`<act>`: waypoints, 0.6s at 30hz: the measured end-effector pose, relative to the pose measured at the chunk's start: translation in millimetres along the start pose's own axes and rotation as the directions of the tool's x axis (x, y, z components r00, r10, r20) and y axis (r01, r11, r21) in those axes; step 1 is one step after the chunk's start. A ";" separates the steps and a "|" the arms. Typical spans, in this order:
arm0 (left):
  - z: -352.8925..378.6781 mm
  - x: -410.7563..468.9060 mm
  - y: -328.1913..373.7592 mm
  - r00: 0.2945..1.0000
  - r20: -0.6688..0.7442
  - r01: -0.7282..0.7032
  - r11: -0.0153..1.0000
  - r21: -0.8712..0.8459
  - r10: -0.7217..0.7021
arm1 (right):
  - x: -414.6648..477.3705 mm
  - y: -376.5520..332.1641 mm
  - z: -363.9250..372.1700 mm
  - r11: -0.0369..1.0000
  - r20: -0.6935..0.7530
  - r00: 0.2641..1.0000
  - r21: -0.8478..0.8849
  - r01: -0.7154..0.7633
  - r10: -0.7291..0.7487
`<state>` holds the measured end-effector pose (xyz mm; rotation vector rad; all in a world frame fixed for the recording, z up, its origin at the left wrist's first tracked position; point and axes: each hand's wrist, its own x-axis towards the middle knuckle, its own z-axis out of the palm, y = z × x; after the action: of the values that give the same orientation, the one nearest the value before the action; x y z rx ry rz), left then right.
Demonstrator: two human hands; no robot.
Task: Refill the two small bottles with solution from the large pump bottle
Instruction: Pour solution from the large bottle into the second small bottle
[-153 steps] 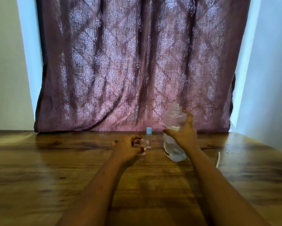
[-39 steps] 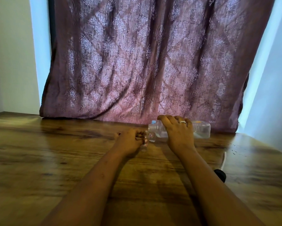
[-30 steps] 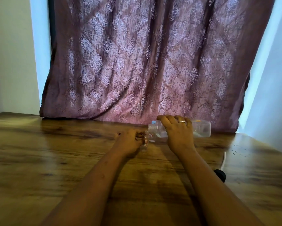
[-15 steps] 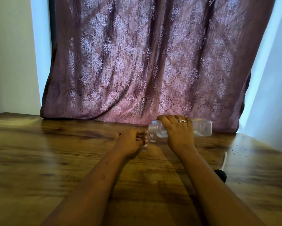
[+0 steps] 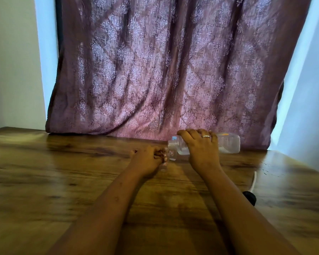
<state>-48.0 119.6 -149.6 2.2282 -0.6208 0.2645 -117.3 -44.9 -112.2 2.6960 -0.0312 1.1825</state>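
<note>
My right hand (image 5: 201, 150) grips the large clear bottle (image 5: 228, 145), which is tipped on its side with its open neck pointing left. A little clear liquid lies along its lower side. My left hand (image 5: 147, 159) is closed around a small clear bottle (image 5: 164, 163) that stands upright on the wooden table, just under the large bottle's neck. A second small bottle with a blue cap (image 5: 174, 138) stands right behind the neck and is mostly hidden by it.
The wooden table (image 5: 62, 181) runs wide to the left and toward me. A patterned purple curtain (image 5: 164, 70) hangs along its far edge. The black pump head (image 5: 249, 196) with its white tube (image 5: 254, 180) lies on the table beside my right forearm.
Five seconds ago the large bottle stood upright in my right hand; it now lies tipped over the small bottle. Over the last second both hands and bottles have barely moved.
</note>
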 end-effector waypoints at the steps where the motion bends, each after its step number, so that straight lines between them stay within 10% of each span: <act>1: 0.0 0.1 -0.5 1.000 0.000 0.000 1.000 -0.008 0.000 | -0.3 0.0 0.1 1.000 -0.002 1.000 0.002 -0.004 0.004; 18: 3.9 4.4 -5.4 1.000 0.021 -0.002 0.999 -0.052 0.003 | 0.7 -0.5 -1.3 1.000 -0.021 1.000 0.003 0.001 -0.001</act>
<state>-41.5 118.3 -154.0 2.1834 -0.6355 0.2239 -117.7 -44.2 -110.9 2.6847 -0.0249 1.2119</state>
